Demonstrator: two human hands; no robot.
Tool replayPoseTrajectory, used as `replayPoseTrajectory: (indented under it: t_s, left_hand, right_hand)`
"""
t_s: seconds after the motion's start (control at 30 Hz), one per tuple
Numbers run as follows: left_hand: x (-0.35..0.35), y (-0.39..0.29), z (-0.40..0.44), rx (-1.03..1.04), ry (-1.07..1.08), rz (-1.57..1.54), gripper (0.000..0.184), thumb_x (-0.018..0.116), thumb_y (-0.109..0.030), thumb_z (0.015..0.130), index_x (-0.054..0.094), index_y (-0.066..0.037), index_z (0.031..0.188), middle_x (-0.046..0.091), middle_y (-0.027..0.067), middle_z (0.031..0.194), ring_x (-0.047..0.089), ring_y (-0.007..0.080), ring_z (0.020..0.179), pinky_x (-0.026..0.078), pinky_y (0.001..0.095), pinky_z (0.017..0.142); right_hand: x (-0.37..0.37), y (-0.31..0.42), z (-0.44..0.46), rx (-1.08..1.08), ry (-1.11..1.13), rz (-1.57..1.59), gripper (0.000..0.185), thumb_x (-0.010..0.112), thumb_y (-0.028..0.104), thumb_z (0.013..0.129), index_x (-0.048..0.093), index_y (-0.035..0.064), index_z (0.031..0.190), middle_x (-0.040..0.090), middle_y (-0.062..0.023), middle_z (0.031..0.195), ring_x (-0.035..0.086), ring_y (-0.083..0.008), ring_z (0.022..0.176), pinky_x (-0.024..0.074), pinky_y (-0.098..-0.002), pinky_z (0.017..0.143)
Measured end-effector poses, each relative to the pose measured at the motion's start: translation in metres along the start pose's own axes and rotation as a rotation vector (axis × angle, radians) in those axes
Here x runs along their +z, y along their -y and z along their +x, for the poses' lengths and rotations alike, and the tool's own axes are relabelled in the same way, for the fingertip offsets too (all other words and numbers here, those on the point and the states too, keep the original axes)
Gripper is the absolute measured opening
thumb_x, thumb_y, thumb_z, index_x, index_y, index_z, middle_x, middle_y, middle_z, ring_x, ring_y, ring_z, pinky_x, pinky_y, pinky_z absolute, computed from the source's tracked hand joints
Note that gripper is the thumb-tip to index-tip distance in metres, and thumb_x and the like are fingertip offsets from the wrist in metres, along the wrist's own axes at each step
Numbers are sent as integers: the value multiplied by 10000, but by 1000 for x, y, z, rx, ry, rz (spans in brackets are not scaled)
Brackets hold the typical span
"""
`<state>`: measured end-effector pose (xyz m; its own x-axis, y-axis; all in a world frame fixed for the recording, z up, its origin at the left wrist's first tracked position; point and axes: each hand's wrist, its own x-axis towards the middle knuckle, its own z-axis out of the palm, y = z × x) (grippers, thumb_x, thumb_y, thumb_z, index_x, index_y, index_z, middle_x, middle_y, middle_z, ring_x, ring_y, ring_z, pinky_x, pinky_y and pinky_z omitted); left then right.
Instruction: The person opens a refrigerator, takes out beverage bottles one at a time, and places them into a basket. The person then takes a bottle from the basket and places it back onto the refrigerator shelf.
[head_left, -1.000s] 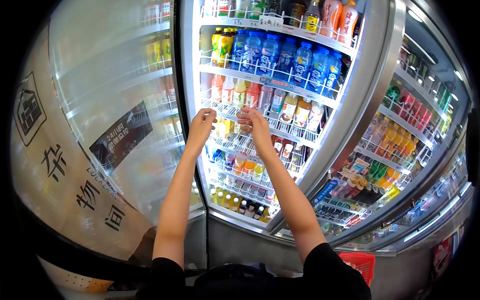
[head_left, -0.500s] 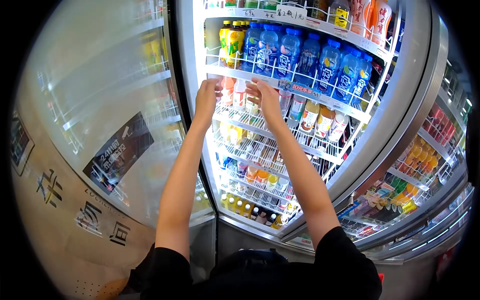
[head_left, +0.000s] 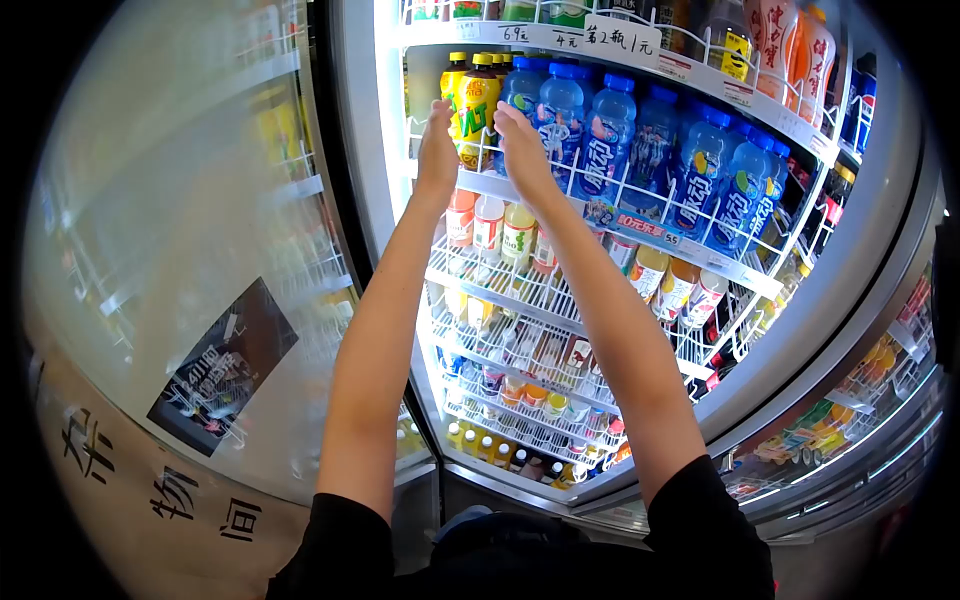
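Note:
Both my arms reach into a lit drinks fridge. My left hand [head_left: 437,155] is held upright with its fingers stretched, just left of the yellow bottles. Facing it from the other side, my right hand [head_left: 523,155] has its fingers straight too, in front of the left end of the blue bottle row. Between the two hands stands a yellow bottle with a dark cap [head_left: 477,112]; another yellow bottle [head_left: 453,82] is partly behind my left fingers. Whether either hand touches a bottle I cannot tell. Several blue bottles [head_left: 607,140] fill the shelf to the right.
A white wire rail and price strip [head_left: 640,225] run along the shelf front. The glass door [head_left: 180,200] stands open at the left. Lower wire shelves hold juice bottles [head_left: 518,235]. A handwritten price card [head_left: 622,38] hangs above. Another fridge [head_left: 860,400] curves away at the right.
Both hands have risen from the shelf edge to the level of the yellow bottles. Their curled fingers have straightened. The view has come closer to the fridge.

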<state>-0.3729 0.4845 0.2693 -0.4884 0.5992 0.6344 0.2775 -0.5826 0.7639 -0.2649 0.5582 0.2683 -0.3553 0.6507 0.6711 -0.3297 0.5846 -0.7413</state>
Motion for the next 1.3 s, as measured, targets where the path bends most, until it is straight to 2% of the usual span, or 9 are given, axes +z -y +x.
replayPoseTrajectory:
  t_s: [0.3, 0.37, 0.53, 0.6, 0.7, 0.77, 0.8, 1.13, 1.3]
  left_hand:
    - [-22, 40, 79, -147, 80, 16, 850, 147, -679, 969, 306, -40, 1505, 338, 215, 1531, 246, 291, 1457, 94, 443, 1186]
    - [-20, 55, 93, -180, 161, 5, 850, 181, -650, 986, 186, 0, 1533, 273, 224, 1558, 239, 289, 1461, 174, 383, 1177]
    - [-15, 104, 124, -277, 142, 43, 859, 258, -707, 939, 338, -53, 1489, 364, 253, 1434, 349, 324, 1331, 315, 394, 1068]
    - [-16, 100, 121, -290, 114, -12, 833, 296, -686, 946, 404, -35, 1453, 415, 220, 1394, 395, 291, 1285, 360, 385, 1002]
    - [-13, 69, 94, -274, 92, -123, 709, 339, -569, 1011, 427, -2, 1426, 485, 118, 1393, 414, 197, 1289, 243, 330, 1118]
    - [-17, 78, 88, -58, 153, -310, 649, 352, -523, 1025, 432, -12, 1417, 488, 103, 1382, 420, 182, 1279, 259, 321, 1107]
    - [-17, 75, 82, -6, 132, -294, 614, 352, -498, 1034, 422, -23, 1417, 479, 93, 1388, 432, 178, 1267, 290, 313, 1090]
    - [-9, 36, 46, 308, 105, -163, 582, 328, -461, 1051, 389, -47, 1456, 438, 150, 1407, 404, 260, 1334, 309, 362, 1109]
    - [-17, 16, 33, 424, 197, -136, 572, 362, -436, 1048, 363, -60, 1479, 422, 170, 1445, 397, 276, 1359, 313, 373, 1115]
  right_hand:
    - [19, -27, 54, 19, -54, -489, 433, 496, 281, 877, 596, -72, 1106, 647, -314, 1033, 619, -452, 1011, 485, -475, 882]
    - [22, -20, 55, 72, -64, -660, 422, 494, 277, 872, 614, -80, 1060, 643, -320, 1038, 620, -456, 1005, 485, -485, 886]
    - [27, -26, 55, 4, -127, -643, 367, 485, 250, 860, 639, -70, 952, 647, -324, 953, 626, -470, 937, 489, -500, 856]
    - [25, -22, 49, 36, -131, -600, 352, 484, 241, 860, 642, -61, 949, 648, -316, 949, 626, -467, 921, 488, -504, 841]
    - [19, -21, 42, -59, -129, -621, 325, 493, 213, 865, 654, -43, 983, 653, -293, 928, 632, -444, 859, 495, -485, 776]
    - [22, -15, 23, -64, -84, -468, 378, 536, 216, 899, 629, -24, 1176, 690, -227, 1034, 681, -323, 966, 497, -346, 861]
    - [26, -20, 18, -182, -119, -422, 364, 518, 181, 895, 620, -60, 1149, 675, -266, 942, 673, -374, 825, 509, -396, 731]
    - [23, -20, -4, -306, -34, -174, 500, 501, 82, 960, 406, -8, 1443, 522, -178, 1415, 540, -238, 1258, 412, -331, 1035]
    - [27, -1, -30, -349, -86, -113, 515, 526, 99, 970, 392, 3, 1458, 522, -178, 1412, 515, -240, 1286, 397, -354, 1063]
